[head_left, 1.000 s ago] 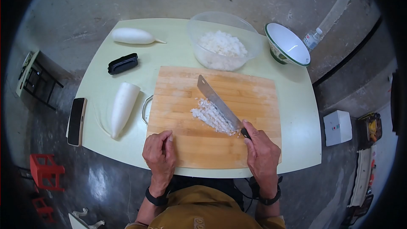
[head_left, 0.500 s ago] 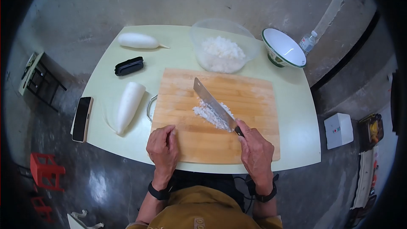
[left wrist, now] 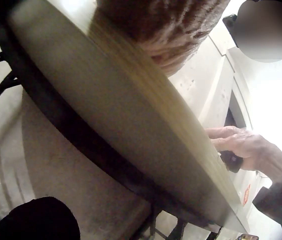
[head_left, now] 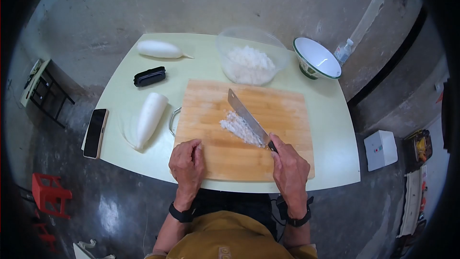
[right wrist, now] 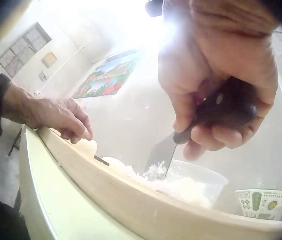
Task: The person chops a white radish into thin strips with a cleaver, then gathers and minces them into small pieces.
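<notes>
My right hand (head_left: 291, 165) grips the black handle (right wrist: 226, 106) of a cleaver (head_left: 247, 115), its broad blade slanting up and left across a wooden cutting board (head_left: 211, 163). Finely chopped white pieces (head_left: 235, 123) lie in a strip along the blade, and some cling to it in the right wrist view. At the board's near left corner my left hand (head_left: 187, 163) rests with fingers loosely curled, holding nothing. In the left wrist view its palm side overlaps the board's edge, and most of its fingers are out of sight.
Behind the board stand a clear plastic bowl (head_left: 225, 67) of chopped white pieces and a green-rimmed bowl (head_left: 316, 56). To the left lie two white radishes, one whole (head_left: 158, 48) and one cut (head_left: 152, 117), a black case (head_left: 149, 76) and a phone (head_left: 95, 133). A metal handle (head_left: 173, 121) sticks out beside the board.
The cleaver shifts slightly left over the chopped pieces, then back right, still in my right hand. My left hand stays at the board's near left corner. The head view has tilted a little.
</notes>
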`<state>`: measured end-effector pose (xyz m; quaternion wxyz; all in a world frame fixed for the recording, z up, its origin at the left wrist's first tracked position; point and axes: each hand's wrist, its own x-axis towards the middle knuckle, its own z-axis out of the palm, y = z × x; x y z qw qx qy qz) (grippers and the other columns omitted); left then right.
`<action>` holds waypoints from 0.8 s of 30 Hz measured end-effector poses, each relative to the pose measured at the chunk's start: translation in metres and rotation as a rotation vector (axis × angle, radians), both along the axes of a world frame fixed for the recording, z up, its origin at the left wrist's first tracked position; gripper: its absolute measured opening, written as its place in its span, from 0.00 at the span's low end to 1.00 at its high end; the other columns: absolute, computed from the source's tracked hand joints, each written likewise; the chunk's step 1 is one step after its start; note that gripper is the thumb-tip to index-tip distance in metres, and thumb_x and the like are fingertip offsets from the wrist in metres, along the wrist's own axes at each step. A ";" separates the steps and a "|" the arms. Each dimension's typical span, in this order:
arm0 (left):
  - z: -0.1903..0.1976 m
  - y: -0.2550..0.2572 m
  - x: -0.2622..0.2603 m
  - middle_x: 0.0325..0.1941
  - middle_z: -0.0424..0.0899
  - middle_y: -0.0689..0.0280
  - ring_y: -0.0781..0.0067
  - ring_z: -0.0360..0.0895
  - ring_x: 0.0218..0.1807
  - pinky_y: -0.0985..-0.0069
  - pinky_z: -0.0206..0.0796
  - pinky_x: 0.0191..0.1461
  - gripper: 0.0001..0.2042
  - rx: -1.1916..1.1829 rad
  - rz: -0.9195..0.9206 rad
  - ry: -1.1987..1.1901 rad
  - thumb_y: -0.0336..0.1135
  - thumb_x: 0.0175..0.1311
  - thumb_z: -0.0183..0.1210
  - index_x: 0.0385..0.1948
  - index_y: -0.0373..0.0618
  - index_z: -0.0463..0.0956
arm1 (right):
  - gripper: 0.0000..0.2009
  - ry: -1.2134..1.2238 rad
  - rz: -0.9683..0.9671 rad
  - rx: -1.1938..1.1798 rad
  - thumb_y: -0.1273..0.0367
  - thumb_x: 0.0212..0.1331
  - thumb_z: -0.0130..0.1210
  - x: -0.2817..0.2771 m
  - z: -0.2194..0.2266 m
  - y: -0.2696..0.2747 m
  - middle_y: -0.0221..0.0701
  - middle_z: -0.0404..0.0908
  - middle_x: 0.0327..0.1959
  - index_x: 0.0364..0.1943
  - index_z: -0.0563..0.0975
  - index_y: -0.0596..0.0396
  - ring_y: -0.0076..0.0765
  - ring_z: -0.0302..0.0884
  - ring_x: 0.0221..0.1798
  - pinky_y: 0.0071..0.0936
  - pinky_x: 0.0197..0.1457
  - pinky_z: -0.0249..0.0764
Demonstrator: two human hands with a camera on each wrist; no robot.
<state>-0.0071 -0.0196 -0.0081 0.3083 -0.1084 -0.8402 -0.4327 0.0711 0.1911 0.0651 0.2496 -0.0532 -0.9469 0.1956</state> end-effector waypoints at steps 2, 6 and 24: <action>-0.002 0.001 -0.001 0.30 0.83 0.59 0.56 0.80 0.35 0.67 0.71 0.41 0.07 0.013 0.003 -0.011 0.22 0.55 0.62 0.35 0.40 0.80 | 0.22 0.007 0.006 -0.015 0.76 0.57 0.59 0.001 0.006 -0.005 0.35 0.80 0.31 0.59 0.78 0.47 0.44 0.79 0.29 0.37 0.32 0.74; 0.000 0.001 -0.001 0.30 0.82 0.59 0.56 0.79 0.34 0.66 0.71 0.40 0.07 0.008 0.011 0.014 0.22 0.54 0.63 0.35 0.40 0.81 | 0.22 -0.026 0.049 -0.083 0.79 0.58 0.56 -0.001 0.012 -0.012 0.40 0.82 0.36 0.59 0.78 0.50 0.48 0.81 0.37 0.35 0.40 0.76; -0.001 0.002 -0.002 0.29 0.82 0.60 0.57 0.79 0.33 0.67 0.70 0.40 0.06 -0.005 0.020 0.047 0.22 0.54 0.63 0.34 0.40 0.81 | 0.21 -0.031 0.006 -0.010 0.76 0.58 0.57 0.007 0.008 0.003 0.37 0.81 0.32 0.58 0.78 0.49 0.45 0.79 0.29 0.37 0.32 0.72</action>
